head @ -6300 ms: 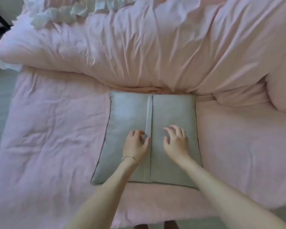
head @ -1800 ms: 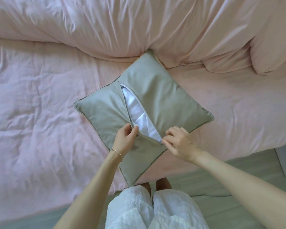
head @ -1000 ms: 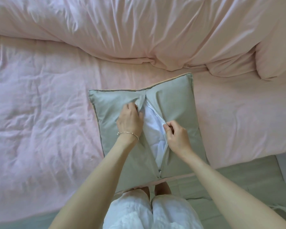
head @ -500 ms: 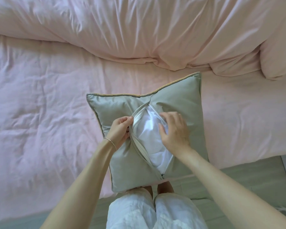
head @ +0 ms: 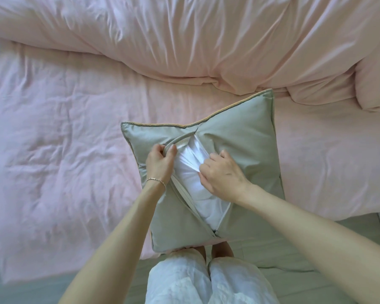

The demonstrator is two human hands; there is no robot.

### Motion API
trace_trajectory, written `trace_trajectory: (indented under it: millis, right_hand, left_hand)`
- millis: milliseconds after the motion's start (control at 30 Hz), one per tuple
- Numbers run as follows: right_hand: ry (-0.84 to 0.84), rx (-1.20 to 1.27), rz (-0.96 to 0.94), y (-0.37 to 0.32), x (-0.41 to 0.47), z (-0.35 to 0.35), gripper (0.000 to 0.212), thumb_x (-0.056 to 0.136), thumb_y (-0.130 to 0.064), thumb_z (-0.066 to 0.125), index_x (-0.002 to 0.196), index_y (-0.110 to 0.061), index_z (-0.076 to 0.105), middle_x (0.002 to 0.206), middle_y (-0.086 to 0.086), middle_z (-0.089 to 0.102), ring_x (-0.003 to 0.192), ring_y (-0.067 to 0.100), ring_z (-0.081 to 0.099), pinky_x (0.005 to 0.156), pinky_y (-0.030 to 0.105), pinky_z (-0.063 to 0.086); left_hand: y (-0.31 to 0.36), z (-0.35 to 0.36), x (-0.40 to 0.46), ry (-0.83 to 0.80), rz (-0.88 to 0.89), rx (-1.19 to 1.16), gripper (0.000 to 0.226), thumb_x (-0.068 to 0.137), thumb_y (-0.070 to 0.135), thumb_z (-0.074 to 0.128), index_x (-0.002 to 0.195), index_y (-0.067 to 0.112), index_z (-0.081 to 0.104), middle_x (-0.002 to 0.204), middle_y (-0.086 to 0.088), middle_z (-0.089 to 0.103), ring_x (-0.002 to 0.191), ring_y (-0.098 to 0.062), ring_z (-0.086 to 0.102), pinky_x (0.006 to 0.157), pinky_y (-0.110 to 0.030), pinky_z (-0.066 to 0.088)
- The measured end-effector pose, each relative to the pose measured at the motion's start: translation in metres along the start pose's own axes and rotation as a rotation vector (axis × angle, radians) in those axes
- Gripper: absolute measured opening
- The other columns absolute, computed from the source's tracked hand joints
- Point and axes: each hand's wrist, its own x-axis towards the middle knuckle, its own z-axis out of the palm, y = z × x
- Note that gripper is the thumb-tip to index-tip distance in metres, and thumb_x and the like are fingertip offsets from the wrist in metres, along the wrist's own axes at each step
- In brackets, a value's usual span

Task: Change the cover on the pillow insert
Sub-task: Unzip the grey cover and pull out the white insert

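Both hands have shifted since half a second ago — left hand [head: 161,162] now fists the cover [head: 239,137] flap, right hand [head: 221,172] pinches the white insert [head: 192,172], on the bed [head: 64,128]. Yanking risks snagging the insert on the narrow opening — straining the seam.

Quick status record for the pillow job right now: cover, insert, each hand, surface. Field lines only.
cover: grey-green pillow cover, opening in the middle spread wide, still around the insert
insert: white insert, partly exposed through the opening, not yet out
left hand: left hand gripping the left edge of the opening, pulling it aside
right hand: right hand pinching the insert fabric
surface: pink bedding; the cover's near edge overhangs the bed
stage: old cover not yet removed
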Motion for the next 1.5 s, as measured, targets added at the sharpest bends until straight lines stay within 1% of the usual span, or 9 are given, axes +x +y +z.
trace_trajectory:
  millis: [200,333,500,633,733,933,1000,1100,1500]
  right_hand:
    - [0.027,0.167,-0.084,-0.008,-0.047,-0.034,0.029,0.083,-0.012,0.049,0.056,-0.013,0.041,0.055,0.001,0.041,0.056,0.018,0.034,0.059,0.028,0.021]
    - [-0.005,0.176,-0.023,-0.006,-0.047,-0.032,0.029,0.08,-0.019,0.048,0.052,-0.015,0.041,0.051,0.0,0.042,0.052,0.02,0.039,0.056,0.03,0.022]
    - [0.123,0.287,0.333,-0.016,0.001,-0.02,0.028,0.081,-0.034,0.046,0.066,-0.012,0.057,0.059,0.0,0.055,0.055,0.024,0.052,0.053,0.027,0.035]
    - [-0.323,0.186,0.471,-0.012,0.043,0.0,0.048,0.093,-0.049,0.04,0.114,-0.008,0.049,0.114,0.008,0.055,0.109,0.026,0.049,0.083,0.033,0.038]
    - [-0.488,0.134,0.391,-0.008,0.055,0.009,0.052,0.093,-0.054,0.036,0.116,-0.008,0.046,0.121,0.008,0.052,0.115,0.026,0.045,0.088,0.035,0.035]
    - [-0.296,0.142,0.118,-0.009,0.045,0.006,0.03,0.096,-0.023,0.039,0.083,-0.007,0.06,0.078,0.016,0.064,0.076,0.033,0.061,0.061,0.036,0.038]
    - [-0.103,0.232,0.073,-0.013,0.025,-0.001,0.031,0.083,-0.017,0.043,0.054,-0.009,0.048,0.047,0.011,0.049,0.041,0.027,0.049,0.046,0.028,0.033]
    - [-0.034,0.309,0.055,-0.013,-0.007,-0.01,0.033,0.083,-0.02,0.04,0.051,-0.011,0.04,0.043,0.005,0.038,0.039,0.024,0.036,0.046,0.025,0.027]
    - [-0.004,0.201,0.182,0.026,-0.078,-0.039,0.032,0.085,-0.025,0.041,0.054,-0.014,0.041,0.049,0.0,0.039,0.046,0.021,0.039,0.048,0.026,0.029]
  left_hand:
    - [-0.001,-0.026,0.033,0.171,-0.073,0.07,0.03,0.087,0.023,0.058,0.06,0.019,0.044,0.075,-0.006,0.059,0.077,-0.022,0.053,0.073,-0.031,0.042]
    - [-0.006,-0.029,0.027,-0.128,-0.077,-0.122,0.03,0.089,0.015,0.056,0.062,0.018,0.046,0.06,0.002,0.041,0.052,-0.007,0.038,0.051,-0.022,0.03]
    - [-0.014,-0.012,0.011,-0.318,-0.163,-0.272,0.024,0.09,0.024,0.058,0.068,0.016,0.052,0.066,-0.004,0.048,0.061,-0.016,0.043,0.056,-0.028,0.034]
    - [-0.012,-0.006,0.005,-0.369,-0.165,-0.275,0.027,0.088,0.034,0.058,0.067,0.018,0.055,0.063,-0.005,0.043,0.057,-0.016,0.036,0.05,-0.027,0.026]
    - [-0.023,-0.016,0.006,-0.344,-0.196,-0.307,0.026,0.069,0.049,0.064,0.057,0.026,0.06,0.076,-0.01,0.045,0.072,-0.021,0.038,0.059,-0.03,0.029]
    - [-0.016,-0.014,0.005,-0.131,0.002,-0.076,0.029,0.083,0.029,0.065,0.062,0.019,0.049,0.064,0.001,0.054,0.063,-0.013,0.047,0.067,-0.032,0.04]
    - [-0.009,-0.011,0.006,0.041,0.006,0.028,0.03,0.083,0.028,0.064,0.059,0.02,0.048,0.056,0.007,0.05,0.06,-0.013,0.046,0.066,-0.03,0.039]
    - [-0.003,-0.012,0.01,0.124,-0.019,0.066,0.029,0.083,0.027,0.064,0.06,0.019,0.049,0.058,0.007,0.05,0.058,-0.009,0.046,0.06,-0.017,0.038]
    - [-0.007,-0.013,0.002,-0.278,-0.35,-0.194,0.031,0.085,0.027,0.065,0.061,0.015,0.05,0.042,0.006,0.037,0.03,-0.006,0.029,0.034,-0.013,0.024]
